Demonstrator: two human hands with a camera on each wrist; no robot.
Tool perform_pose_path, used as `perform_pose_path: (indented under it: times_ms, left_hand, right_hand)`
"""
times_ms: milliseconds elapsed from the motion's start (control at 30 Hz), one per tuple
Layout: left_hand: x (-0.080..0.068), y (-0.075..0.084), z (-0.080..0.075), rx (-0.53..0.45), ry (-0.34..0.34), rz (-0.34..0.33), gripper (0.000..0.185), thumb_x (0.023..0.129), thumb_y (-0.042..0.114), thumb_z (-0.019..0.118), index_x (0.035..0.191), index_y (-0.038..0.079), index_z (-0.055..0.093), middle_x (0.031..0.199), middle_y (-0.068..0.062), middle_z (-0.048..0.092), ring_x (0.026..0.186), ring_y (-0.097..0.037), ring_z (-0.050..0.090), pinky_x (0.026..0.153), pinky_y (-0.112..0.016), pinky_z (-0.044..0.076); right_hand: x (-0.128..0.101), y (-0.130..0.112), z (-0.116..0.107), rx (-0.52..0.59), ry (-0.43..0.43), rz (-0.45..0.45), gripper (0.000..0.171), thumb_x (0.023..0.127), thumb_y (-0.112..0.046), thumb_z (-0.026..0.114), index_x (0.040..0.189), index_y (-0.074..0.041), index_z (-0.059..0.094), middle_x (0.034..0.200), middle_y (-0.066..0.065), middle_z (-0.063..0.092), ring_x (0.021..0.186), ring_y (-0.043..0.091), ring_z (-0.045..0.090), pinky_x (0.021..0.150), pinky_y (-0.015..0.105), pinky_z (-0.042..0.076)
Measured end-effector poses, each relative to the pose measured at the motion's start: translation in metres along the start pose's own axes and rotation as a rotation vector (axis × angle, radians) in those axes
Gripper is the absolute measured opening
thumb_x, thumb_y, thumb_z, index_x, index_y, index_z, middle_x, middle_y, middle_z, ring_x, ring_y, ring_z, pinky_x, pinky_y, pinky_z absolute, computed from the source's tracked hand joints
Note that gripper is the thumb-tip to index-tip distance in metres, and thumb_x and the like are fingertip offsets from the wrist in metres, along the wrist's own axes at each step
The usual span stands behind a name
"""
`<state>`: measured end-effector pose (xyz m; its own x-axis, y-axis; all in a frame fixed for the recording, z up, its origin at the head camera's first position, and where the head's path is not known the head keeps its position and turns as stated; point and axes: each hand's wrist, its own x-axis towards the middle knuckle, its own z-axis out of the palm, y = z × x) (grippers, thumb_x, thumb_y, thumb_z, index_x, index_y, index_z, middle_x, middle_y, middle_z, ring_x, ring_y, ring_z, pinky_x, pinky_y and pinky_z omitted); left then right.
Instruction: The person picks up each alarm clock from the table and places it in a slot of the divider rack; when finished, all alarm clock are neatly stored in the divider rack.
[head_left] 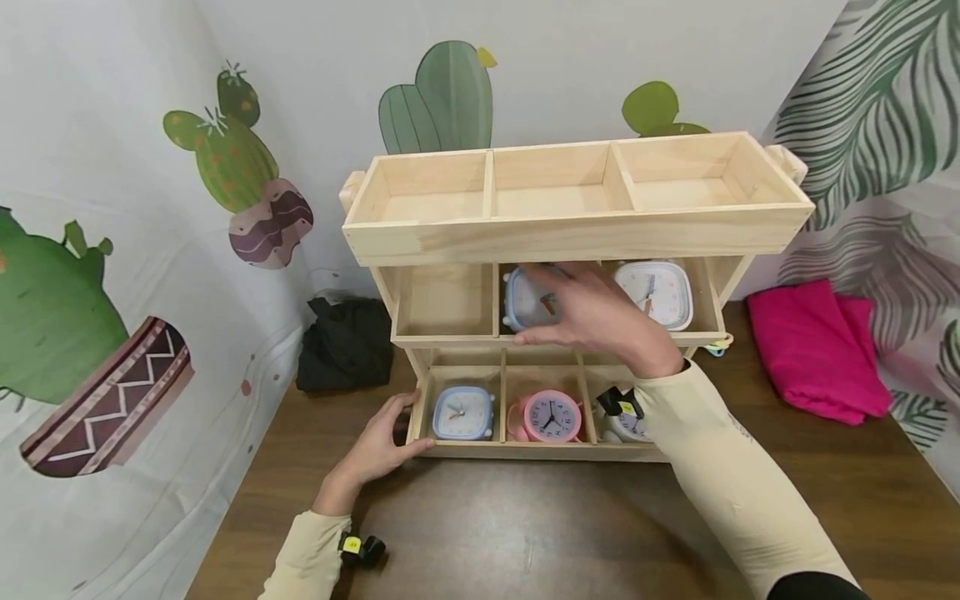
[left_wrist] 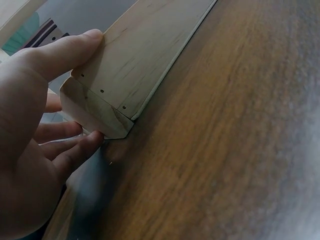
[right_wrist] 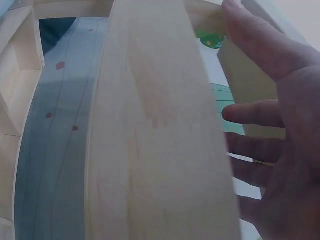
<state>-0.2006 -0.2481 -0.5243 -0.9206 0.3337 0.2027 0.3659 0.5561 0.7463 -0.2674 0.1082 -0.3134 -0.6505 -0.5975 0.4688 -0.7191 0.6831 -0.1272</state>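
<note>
A three-tier wooden rack [head_left: 577, 235] stands on a brown table [head_left: 525, 525]. My left hand [head_left: 382, 446] grips its bottom left corner [left_wrist: 107, 107], thumb [left_wrist: 75, 47] on the front face and fingers round the side. My right hand [head_left: 581, 312] is held open with straight fingers in front of the middle tier, partly covering a blue clock [head_left: 525, 300]. Beside that clock is a white clock [head_left: 660, 293]. The bottom tier holds a blue square clock [head_left: 461, 412], a pink round clock [head_left: 552, 415] and a white clock [head_left: 622, 414] half hidden by my forearm. The top tier is empty.
A black cloth [head_left: 345, 342] lies left of the rack against the cactus-printed backdrop. A folded pink cloth [head_left: 813, 350] lies to the right. The middle tier's left compartment [head_left: 442, 300] is empty. Bare table stretches in front of the rack.
</note>
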Motion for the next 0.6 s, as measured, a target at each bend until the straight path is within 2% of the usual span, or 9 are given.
perform_pose_path:
  times_ms: [33,167,267,367,467,600]
  left_hand:
    - [0.0,0.0,0.0,0.002,0.0,0.001,0.08,0.08,0.035,0.081,0.144,0.006,0.042,0.141,-0.014,0.047,0.121,-0.03,0.055,0.091,-0.042,0.055]
    - [0.001,0.0,-0.001,0.011,0.001,0.001,0.081,0.079,0.035,0.082,0.143,0.005,0.042,0.141,-0.013,0.048,0.121,-0.028,0.055,0.092,-0.04,0.054]
    - [0.001,0.0,-0.002,0.045,0.001,0.013,0.082,0.079,0.036,0.082,0.144,0.005,0.042,0.14,-0.012,0.048,0.12,-0.025,0.055,0.093,-0.04,0.054]
    - [-0.002,0.002,-0.005,0.097,0.011,0.015,0.083,0.079,0.038,0.081,0.145,0.007,0.041,0.14,-0.011,0.047,0.122,-0.026,0.054,0.097,-0.043,0.051]
    - [-0.006,0.005,-0.012,0.163,0.03,-0.004,0.085,0.08,0.042,0.08,0.147,0.009,0.039,0.144,-0.012,0.044,0.128,-0.029,0.049,0.104,-0.05,0.045]
    - [-0.012,0.009,-0.024,0.236,0.059,-0.035,0.086,0.081,0.045,0.077,0.15,0.013,0.035,0.15,-0.014,0.037,0.137,-0.033,0.038,0.108,-0.056,0.037]
  right_hand:
    - [-0.003,0.0,-0.001,-0.009,0.02,-0.021,0.095,0.07,-0.069,0.074,0.142,-0.013,0.05,0.142,0.01,0.05,0.096,0.023,0.06,0.092,0.043,0.047]
    - [-0.018,0.001,-0.006,0.007,0.089,-0.085,0.088,0.07,-0.059,0.08,0.137,-0.01,0.055,0.144,0.013,0.048,0.129,0.032,0.047,0.106,0.047,0.039]
    - [-0.034,0.002,-0.013,0.047,0.153,-0.118,0.083,0.072,-0.057,0.079,0.134,-0.007,0.057,0.139,0.016,0.051,0.128,0.035,0.047,0.107,0.05,0.038]
    - [-0.054,0.002,-0.021,0.067,0.224,-0.127,0.08,0.079,-0.065,0.069,0.131,-0.004,0.058,0.132,0.018,0.055,0.122,0.036,0.051,0.102,0.05,0.041]
    - [-0.077,0.003,-0.028,0.079,0.311,-0.125,0.078,0.085,-0.066,0.06,0.127,-0.001,0.06,0.127,0.02,0.058,0.115,0.036,0.053,0.105,0.037,0.04]
    - [-0.111,0.011,-0.036,0.072,0.423,-0.102,0.075,0.087,-0.063,0.06,0.124,0.003,0.062,0.123,0.023,0.06,0.11,0.038,0.053,0.11,0.021,0.031]
